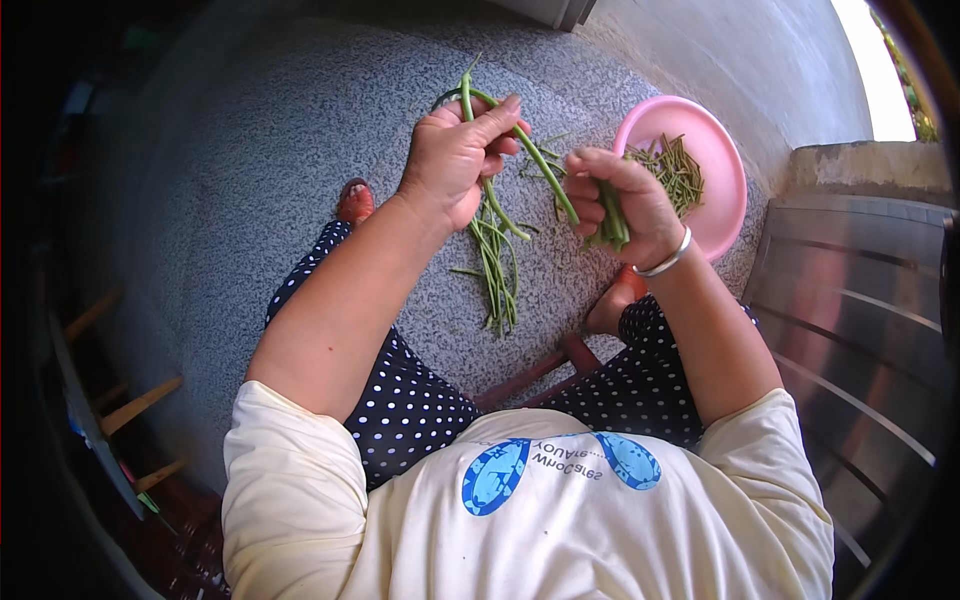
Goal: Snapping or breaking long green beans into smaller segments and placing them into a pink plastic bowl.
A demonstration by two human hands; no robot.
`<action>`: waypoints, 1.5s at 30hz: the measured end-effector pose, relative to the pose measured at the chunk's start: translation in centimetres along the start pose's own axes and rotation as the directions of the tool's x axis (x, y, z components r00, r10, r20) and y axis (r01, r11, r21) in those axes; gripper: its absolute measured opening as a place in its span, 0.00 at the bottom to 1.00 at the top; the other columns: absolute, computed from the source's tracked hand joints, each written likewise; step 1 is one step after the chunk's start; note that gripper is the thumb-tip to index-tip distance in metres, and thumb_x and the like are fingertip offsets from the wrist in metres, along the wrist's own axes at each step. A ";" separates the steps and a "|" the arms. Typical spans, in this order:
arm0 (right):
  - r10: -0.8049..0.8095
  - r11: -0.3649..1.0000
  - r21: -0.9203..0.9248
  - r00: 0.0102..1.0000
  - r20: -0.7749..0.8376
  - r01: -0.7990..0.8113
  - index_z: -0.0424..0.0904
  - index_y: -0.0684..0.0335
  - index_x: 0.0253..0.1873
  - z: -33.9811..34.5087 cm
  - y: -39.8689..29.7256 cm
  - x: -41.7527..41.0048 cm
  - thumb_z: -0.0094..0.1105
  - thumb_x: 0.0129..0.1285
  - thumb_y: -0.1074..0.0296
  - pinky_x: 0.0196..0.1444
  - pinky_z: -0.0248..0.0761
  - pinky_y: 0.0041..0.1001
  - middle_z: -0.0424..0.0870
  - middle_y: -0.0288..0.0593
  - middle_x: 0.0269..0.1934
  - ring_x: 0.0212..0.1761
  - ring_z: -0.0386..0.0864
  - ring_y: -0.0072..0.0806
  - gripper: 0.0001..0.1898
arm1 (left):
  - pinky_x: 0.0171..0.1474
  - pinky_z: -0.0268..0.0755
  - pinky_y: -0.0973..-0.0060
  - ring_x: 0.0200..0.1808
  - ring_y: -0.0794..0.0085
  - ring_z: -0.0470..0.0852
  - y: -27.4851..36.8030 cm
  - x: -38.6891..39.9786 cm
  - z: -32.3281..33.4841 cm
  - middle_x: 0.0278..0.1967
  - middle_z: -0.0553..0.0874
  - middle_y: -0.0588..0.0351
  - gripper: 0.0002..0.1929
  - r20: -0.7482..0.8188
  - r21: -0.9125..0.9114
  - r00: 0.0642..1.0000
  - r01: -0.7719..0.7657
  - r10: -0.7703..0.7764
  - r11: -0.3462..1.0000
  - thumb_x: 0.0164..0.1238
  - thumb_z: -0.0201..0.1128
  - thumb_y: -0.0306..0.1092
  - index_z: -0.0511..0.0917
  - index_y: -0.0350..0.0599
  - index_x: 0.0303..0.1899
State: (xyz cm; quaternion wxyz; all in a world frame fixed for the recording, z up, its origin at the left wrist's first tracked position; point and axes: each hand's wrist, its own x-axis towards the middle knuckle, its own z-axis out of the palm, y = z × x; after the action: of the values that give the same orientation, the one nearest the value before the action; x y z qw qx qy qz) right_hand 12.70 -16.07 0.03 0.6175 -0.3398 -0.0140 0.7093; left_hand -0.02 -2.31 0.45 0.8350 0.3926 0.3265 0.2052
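Note:
My left hand [448,154] pinches long green beans [551,178] between thumb and fingers. One bean's thin tip points up past the knuckles, and an end slants down towards my other hand. Slightly blurred, my right hand [643,191] curls around a bunch of short bean pieces [615,217]; a silver bangle circles that wrist. Between my feet, a loose pile of long green beans [498,277] lies on the floor, with bean scraps [544,161] farther off. Beyond my right hand, a pink plastic basin [731,187] holds many short bean pieces [681,174], partly hidden by the hand.
Grey speckled floor [262,150] spreads around my feet in orange sandals [355,201]. Reddish-brown bars of a low seat [577,356] show between my legs. A slatted metal panel [847,300] stands at right beside a pale wall [720,52]. Wooden legs [142,405] jut in at left.

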 end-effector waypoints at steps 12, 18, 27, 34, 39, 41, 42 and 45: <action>-0.145 0.985 -0.097 0.989 -0.012 0.143 0.74 0.64 0.31 0.5 1.0 -0.2 0.55 0.58 0.67 0.19 0.59 0.22 0.69 0.36 0.18 0.16 0.64 0.22 0.08 | 0.21 0.58 0.90 0.26 0.84 0.70 0.6 0.5 -0.5 0.28 0.77 0.59 0.09 -0.068 -0.140 0.996 0.040 -0.050 0.989 0.61 0.59 0.35 0.74 0.37 0.34; -0.372 0.893 0.255 0.927 -0.047 0.371 0.71 0.64 0.30 -1.6 -1.6 0.0 0.51 0.57 0.69 0.25 0.60 0.24 0.69 0.37 0.21 0.20 0.64 0.24 0.06 | 0.22 0.59 0.89 0.26 0.83 0.71 0.4 0.4 0.0 0.28 0.77 0.58 0.09 -0.120 -0.123 0.993 -0.007 -0.008 0.992 0.61 0.59 0.33 0.74 0.37 0.34; 0.006 0.999 -0.039 1.000 -0.011 -0.006 0.74 0.64 0.36 -0.5 -0.3 0.3 0.52 0.61 0.62 0.18 0.63 0.18 0.73 0.34 0.21 0.17 0.67 0.18 0.10 | 0.22 0.59 0.89 0.23 0.86 0.72 -0.7 -0.4 0.5 0.25 0.80 0.61 0.08 0.086 0.027 0.995 0.049 -0.051 0.998 0.58 0.62 0.35 0.78 0.41 0.30; -0.078 0.971 -0.228 0.997 -0.030 0.069 0.75 0.64 0.31 0.2 0.1 -0.1 0.57 0.58 0.67 0.16 0.58 0.17 0.71 0.32 0.17 0.14 0.65 0.16 0.07 | 0.22 0.57 0.91 0.25 0.86 0.67 -0.3 -0.2 0.5 0.25 0.73 0.62 0.11 0.076 -0.053 0.996 0.050 -0.046 0.997 0.63 0.56 0.38 0.76 0.38 0.35; -0.141 0.943 -0.313 0.987 -0.076 0.111 0.73 0.63 0.30 0.7 0.4 -0.2 0.57 0.58 0.68 0.17 0.59 0.17 0.71 0.34 0.17 0.15 0.66 0.17 0.06 | 0.21 0.57 0.91 0.26 0.85 0.67 0.4 0.2 -0.2 0.27 0.74 0.61 0.11 -0.108 -0.028 0.993 -0.056 0.053 0.998 0.63 0.57 0.37 0.75 0.37 0.35; -0.381 0.923 -0.114 0.917 -0.121 0.369 0.72 0.62 0.32 0.8 0.4 -0.1 0.56 0.58 0.67 0.19 0.61 0.20 0.71 0.34 0.18 0.16 0.66 0.19 0.06 | 0.22 0.57 0.91 0.26 0.85 0.68 0.4 0.1 -0.2 0.27 0.74 0.60 0.10 -0.100 0.009 0.995 -0.021 0.022 1.000 0.63 0.57 0.36 0.75 0.37 0.35; -0.384 0.923 -0.024 0.923 -0.035 0.384 0.71 0.62 0.32 0.2 -0.1 0.0 0.53 0.59 0.66 0.23 0.64 0.23 0.71 0.35 0.20 0.18 0.67 0.20 0.07 | 0.22 0.57 0.91 0.26 0.85 0.68 0.2 0.0 0.0 0.27 0.74 0.60 0.10 -0.102 0.007 0.995 -0.022 0.022 1.000 0.63 0.57 0.36 0.75 0.37 0.35; -0.438 0.886 0.117 0.893 -0.105 0.449 0.70 0.62 0.32 -0.5 -0.9 -0.1 0.52 0.60 0.66 0.26 0.66 0.24 0.70 0.35 0.21 0.20 0.68 0.21 0.06 | 0.22 0.58 0.90 0.26 0.85 0.68 0.1 -0.1 0.4 0.28 0.75 0.60 0.09 -0.089 -0.023 0.996 -0.010 0.008 1.000 0.63 0.57 0.35 0.75 0.38 0.35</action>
State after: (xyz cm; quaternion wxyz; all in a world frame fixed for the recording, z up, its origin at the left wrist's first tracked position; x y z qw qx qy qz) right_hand 13.72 -16.17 0.15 0.7853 -0.3107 -0.0188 0.5352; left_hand 0.19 -2.52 0.70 0.8232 0.3746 0.3592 0.2300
